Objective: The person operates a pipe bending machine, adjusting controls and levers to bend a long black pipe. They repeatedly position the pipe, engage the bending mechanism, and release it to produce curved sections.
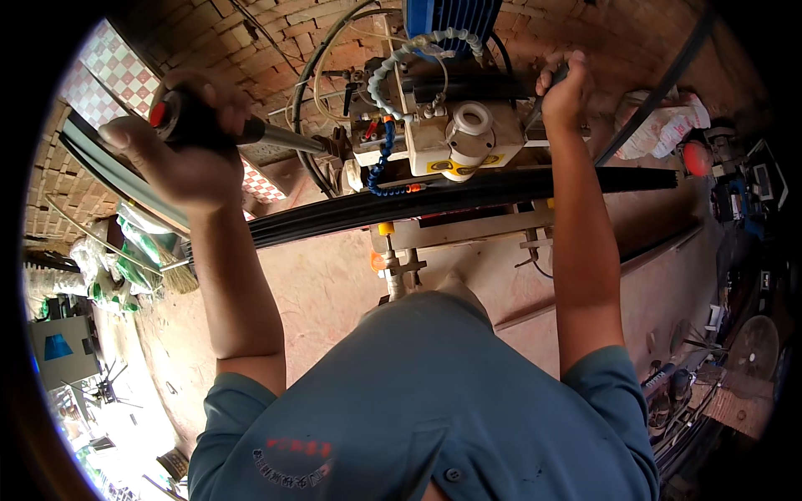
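My left hand (180, 167) is wrapped round a black lever handle (200, 121) with a red button on its end. A metal rod (288, 138) runs from that handle toward the machine. Up at the right, my right hand (568, 96) is closed round a dark lever handle (557, 75), largely hidden by the fingers. Between my hands stands a cream-coloured machine (418, 146) with a white cylindrical part (470, 125) on it. Long black profiles (334, 215) lie across its front. A blue segmented hose (384, 159) curves down, its orange tip close above them.
A blue finned motor (451, 25) rises behind the machine, near a brick wall (284, 33). A yellow-tipped clamp (387, 230) stands below the profiles. White sacks (664, 125) lie at the right, and a round fan (752, 349) stands lower down. A broom (180, 271) is at the left.
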The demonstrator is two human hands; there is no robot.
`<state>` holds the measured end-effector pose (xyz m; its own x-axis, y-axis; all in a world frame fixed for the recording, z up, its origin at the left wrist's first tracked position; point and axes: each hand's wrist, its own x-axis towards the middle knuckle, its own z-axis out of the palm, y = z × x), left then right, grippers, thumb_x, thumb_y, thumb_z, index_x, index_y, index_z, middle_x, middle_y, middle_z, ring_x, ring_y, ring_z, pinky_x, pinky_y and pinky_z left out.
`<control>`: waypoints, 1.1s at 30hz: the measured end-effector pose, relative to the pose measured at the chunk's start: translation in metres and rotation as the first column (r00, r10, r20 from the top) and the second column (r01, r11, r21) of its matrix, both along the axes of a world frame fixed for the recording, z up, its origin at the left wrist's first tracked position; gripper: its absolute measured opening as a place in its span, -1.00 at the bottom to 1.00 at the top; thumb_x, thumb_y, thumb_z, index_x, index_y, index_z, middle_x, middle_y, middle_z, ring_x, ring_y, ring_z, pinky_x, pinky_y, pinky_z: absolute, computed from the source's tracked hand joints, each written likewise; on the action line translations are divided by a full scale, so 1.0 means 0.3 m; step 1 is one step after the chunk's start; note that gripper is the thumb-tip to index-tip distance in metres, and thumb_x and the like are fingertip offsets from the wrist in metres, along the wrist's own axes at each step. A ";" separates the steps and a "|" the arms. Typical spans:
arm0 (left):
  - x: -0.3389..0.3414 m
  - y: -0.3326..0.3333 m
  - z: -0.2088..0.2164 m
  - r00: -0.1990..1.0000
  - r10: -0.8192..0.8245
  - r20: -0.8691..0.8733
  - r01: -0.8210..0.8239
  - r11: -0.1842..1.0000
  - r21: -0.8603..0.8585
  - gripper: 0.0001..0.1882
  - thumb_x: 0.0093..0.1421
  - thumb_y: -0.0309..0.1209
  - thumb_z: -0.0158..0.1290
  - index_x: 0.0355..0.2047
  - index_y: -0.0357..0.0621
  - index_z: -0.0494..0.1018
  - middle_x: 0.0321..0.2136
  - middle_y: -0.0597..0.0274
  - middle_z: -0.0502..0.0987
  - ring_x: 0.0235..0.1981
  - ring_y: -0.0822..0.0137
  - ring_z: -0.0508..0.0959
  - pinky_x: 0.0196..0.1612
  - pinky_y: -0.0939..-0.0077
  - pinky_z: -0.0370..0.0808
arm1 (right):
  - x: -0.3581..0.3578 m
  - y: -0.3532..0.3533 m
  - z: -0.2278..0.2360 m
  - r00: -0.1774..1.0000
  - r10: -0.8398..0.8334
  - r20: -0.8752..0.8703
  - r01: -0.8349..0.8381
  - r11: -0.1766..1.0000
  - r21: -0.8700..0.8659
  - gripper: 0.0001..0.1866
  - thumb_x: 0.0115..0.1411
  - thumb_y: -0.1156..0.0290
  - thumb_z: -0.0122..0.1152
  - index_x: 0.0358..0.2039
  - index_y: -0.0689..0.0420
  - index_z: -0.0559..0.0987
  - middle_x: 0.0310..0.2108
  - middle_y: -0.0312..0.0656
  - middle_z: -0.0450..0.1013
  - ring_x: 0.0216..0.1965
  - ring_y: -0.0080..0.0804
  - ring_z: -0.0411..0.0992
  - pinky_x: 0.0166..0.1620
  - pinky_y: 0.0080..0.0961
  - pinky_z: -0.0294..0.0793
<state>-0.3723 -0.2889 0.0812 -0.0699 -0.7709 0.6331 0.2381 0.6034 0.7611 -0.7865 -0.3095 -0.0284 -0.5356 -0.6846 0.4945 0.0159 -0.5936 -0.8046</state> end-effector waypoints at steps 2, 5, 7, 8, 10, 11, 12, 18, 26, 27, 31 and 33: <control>-0.011 -0.002 0.001 0.997 0.057 -0.059 -0.054 0.997 0.063 -0.05 0.19 0.58 -0.49 -0.38 -0.15 0.36 -0.61 0.24 0.27 -0.56 0.34 0.26 -0.35 0.35 0.28 | -0.002 0.012 -0.003 0.998 -0.043 -0.051 0.044 0.999 0.004 -0.44 0.39 -0.14 0.01 -0.42 0.17 0.44 -0.64 -0.26 0.31 -0.69 -0.50 0.28 -0.62 -0.48 0.23; 0.016 -0.008 -0.007 0.994 0.067 -0.090 -0.060 0.995 0.085 -0.04 0.15 0.60 -0.47 -0.37 -0.15 0.37 -0.59 0.25 0.29 -0.54 0.34 0.27 -0.34 0.34 0.28 | 0.026 0.012 0.014 0.992 -0.089 -0.094 0.091 0.996 0.015 -0.45 0.33 -0.15 0.13 -0.43 0.16 0.44 -0.66 -0.29 0.30 -0.70 -0.54 0.27 -0.63 -0.50 0.22; 0.069 -0.040 -0.035 0.990 -0.054 -0.132 0.061 0.997 0.050 -0.02 0.17 0.58 -0.44 -0.29 -0.22 0.38 -0.51 0.21 0.33 -0.53 0.34 0.31 -0.39 0.40 0.28 | 0.030 0.017 0.016 0.982 -0.129 -0.136 0.136 0.989 0.049 -0.42 0.31 -0.17 0.17 -0.44 0.17 0.43 -0.69 -0.31 0.27 -0.70 -0.55 0.25 -0.63 -0.51 0.22; 0.087 -0.042 -0.042 0.992 -0.027 -0.127 0.036 0.997 0.070 -0.03 0.14 0.60 -0.40 -0.31 -0.19 0.39 -0.53 0.23 0.32 -0.53 0.34 0.30 -0.37 0.40 0.27 | 0.028 0.017 0.014 0.975 -0.149 -0.165 0.164 0.983 0.077 -0.40 0.31 -0.19 0.16 -0.44 0.19 0.43 -0.70 -0.31 0.25 -0.70 -0.55 0.24 -0.62 -0.52 0.21; 0.113 -0.044 -0.048 0.998 0.011 -0.067 -0.006 0.997 0.076 -0.02 0.07 0.64 -0.29 -0.30 -0.17 0.41 -0.51 0.27 0.34 -0.52 0.37 0.28 -0.36 0.42 0.25 | 0.027 0.012 0.009 0.967 -0.174 -0.187 0.197 0.974 0.110 -0.38 0.30 -0.20 0.16 -0.45 0.20 0.43 -0.73 -0.32 0.22 -0.70 -0.55 0.22 -0.62 -0.53 0.21; 0.137 -0.055 -0.059 0.998 0.022 -0.056 -0.018 0.997 0.077 0.00 0.05 0.65 -0.27 -0.28 -0.18 0.42 -0.46 0.27 0.35 -0.52 0.38 0.28 -0.38 0.42 0.24 | 0.029 0.007 0.006 0.968 -0.179 -0.178 0.201 0.972 0.117 -0.38 0.29 -0.21 0.17 -0.45 0.20 0.42 -0.73 -0.33 0.22 -0.71 -0.55 0.21 -0.62 -0.54 0.21; 0.146 -0.054 -0.061 0.994 0.054 -0.099 -0.046 0.996 0.082 0.00 0.05 0.65 -0.26 -0.28 -0.19 0.41 -0.46 0.26 0.35 -0.53 0.38 0.27 -0.39 0.43 0.24 | 0.034 0.005 0.008 0.968 -0.185 -0.168 0.206 0.971 0.122 -0.38 0.29 -0.21 0.18 -0.45 0.20 0.42 -0.74 -0.34 0.21 -0.72 -0.55 0.21 -0.62 -0.54 0.21; 0.282 -0.092 -0.085 0.994 0.023 -0.106 -0.019 0.999 0.046 -0.01 0.05 0.65 -0.27 -0.35 -0.21 0.37 -0.54 0.27 0.29 -0.57 0.40 0.24 -0.38 0.44 0.25 | 0.039 0.007 0.014 0.953 -0.260 -0.157 0.282 0.948 0.144 -0.41 0.28 -0.17 0.22 -0.45 0.19 0.42 -0.75 -0.33 0.22 -0.74 -0.52 0.19 -0.64 -0.51 0.19; 0.428 -0.104 -0.093 0.991 -0.036 -0.128 0.037 0.999 0.003 -0.04 0.11 0.62 -0.36 -0.42 -0.18 0.35 -0.61 0.26 0.26 -0.58 0.39 0.25 -0.39 0.43 0.27 | 0.042 0.002 0.020 0.955 -0.266 -0.130 0.284 0.947 0.148 -0.44 0.29 -0.12 0.22 -0.50 0.17 0.41 -0.76 -0.32 0.22 -0.74 -0.50 0.20 -0.62 -0.47 0.21; 0.450 -0.113 -0.099 0.991 -0.057 -0.121 0.055 0.998 -0.012 -0.04 0.11 0.62 -0.36 -0.42 -0.18 0.35 -0.61 0.27 0.26 -0.58 0.39 0.25 -0.39 0.43 0.27 | 0.045 0.002 0.022 0.954 -0.271 -0.131 0.289 0.946 0.147 -0.44 0.30 -0.12 0.22 -0.50 0.17 0.41 -0.77 -0.32 0.22 -0.74 -0.50 0.20 -0.62 -0.47 0.22; 0.503 -0.121 -0.105 0.984 -0.085 -0.158 0.086 0.996 0.005 -0.05 0.10 0.62 -0.35 -0.41 -0.17 0.35 -0.60 0.27 0.25 -0.56 0.39 0.27 -0.39 0.45 0.26 | 0.027 0.000 0.013 0.951 -0.275 -0.140 0.293 0.947 0.134 -0.45 0.29 -0.10 0.24 -0.51 0.17 0.41 -0.77 -0.31 0.21 -0.74 -0.49 0.20 -0.61 -0.47 0.22; 0.536 -0.124 -0.111 0.980 -0.101 -0.170 0.105 0.994 0.013 -0.04 0.08 0.64 -0.32 -0.41 -0.16 0.35 -0.60 0.29 0.24 -0.55 0.40 0.26 -0.37 0.44 0.26 | 0.017 -0.002 0.015 0.956 -0.263 -0.132 0.280 0.951 0.131 -0.45 0.28 -0.10 0.26 -0.51 0.16 0.41 -0.77 -0.31 0.21 -0.74 -0.49 0.19 -0.61 -0.47 0.21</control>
